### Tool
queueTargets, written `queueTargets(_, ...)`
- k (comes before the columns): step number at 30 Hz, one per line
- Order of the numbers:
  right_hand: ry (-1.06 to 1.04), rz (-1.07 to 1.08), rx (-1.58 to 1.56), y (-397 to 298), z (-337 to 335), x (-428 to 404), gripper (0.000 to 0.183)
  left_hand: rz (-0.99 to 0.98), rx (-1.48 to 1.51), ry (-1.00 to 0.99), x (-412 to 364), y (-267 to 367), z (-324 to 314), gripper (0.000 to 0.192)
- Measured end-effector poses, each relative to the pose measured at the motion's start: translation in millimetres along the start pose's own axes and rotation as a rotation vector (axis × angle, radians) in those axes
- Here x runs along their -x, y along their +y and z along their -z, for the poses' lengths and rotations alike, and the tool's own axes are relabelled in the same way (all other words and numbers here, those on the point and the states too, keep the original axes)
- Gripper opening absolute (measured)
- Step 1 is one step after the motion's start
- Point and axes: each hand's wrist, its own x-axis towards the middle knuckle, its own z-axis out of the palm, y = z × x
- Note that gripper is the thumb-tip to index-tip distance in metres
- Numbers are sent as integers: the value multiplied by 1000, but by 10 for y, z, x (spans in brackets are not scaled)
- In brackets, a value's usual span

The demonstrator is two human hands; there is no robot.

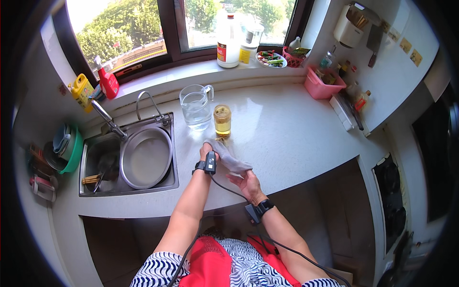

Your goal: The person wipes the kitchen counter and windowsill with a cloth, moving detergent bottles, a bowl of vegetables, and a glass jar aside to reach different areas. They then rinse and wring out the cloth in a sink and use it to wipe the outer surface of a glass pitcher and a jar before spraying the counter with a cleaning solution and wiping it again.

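Between my hands a grey cloth is stretched just above the counter. My left hand grips its upper left end, close to the base of a glass jar of yellow liquid. The lower right end of the cloth meets the fingertips of my right hand, whose other fingers are spread. A clear pitcher of water stands left of the jar. Both wrists wear black straps with small cabled devices.
At the left, a double sink holds a round metal basin of cloudy water. A white jug and a plate of cut vegetables line the windowsill. A pink bin sits at the back right, with a stove farther right.
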Motion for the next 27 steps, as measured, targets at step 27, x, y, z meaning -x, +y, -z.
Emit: queueTargets(27, -251, 58, 741, 1096, -1523, 864, 33, -515, -57, -224, 2343, 534, 2892, 31)
